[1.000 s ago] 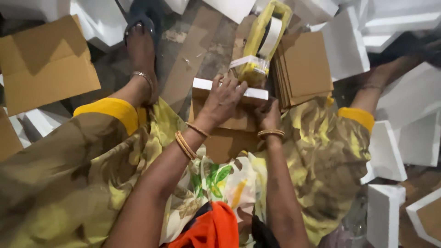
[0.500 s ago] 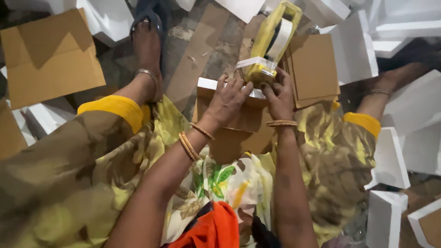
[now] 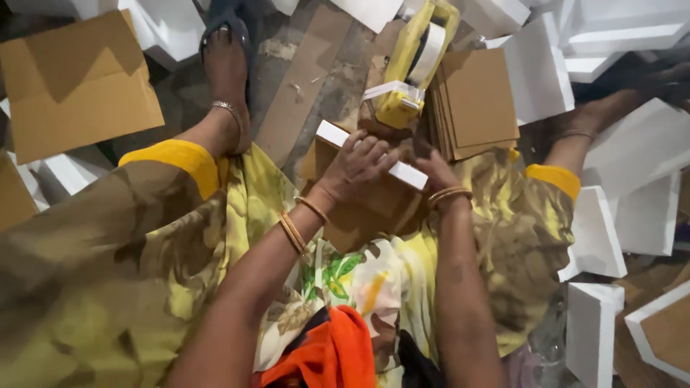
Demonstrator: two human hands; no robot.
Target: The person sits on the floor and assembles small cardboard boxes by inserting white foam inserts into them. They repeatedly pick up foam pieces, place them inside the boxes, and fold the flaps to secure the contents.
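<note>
Seated on the floor [image 3: 287, 86], legs spread, with a small cardboard box [image 3: 363, 194] in the lap between the knees. Left hand [image 3: 356, 164] pressed on the box's white foam top edge [image 3: 374, 154], fingers [image 3: 374, 147] together and curled over it. Right hand [image 3: 431, 167] just beside, gripping the yellow tape dispenser [image 3: 413, 68] at the box's far edge; fingers mostly hidden, closed on its handle. Stack of cardboard sheets [image 3: 478, 100] near the right knee; white foam pieces [image 3: 596, 230] scattered around.
</note>
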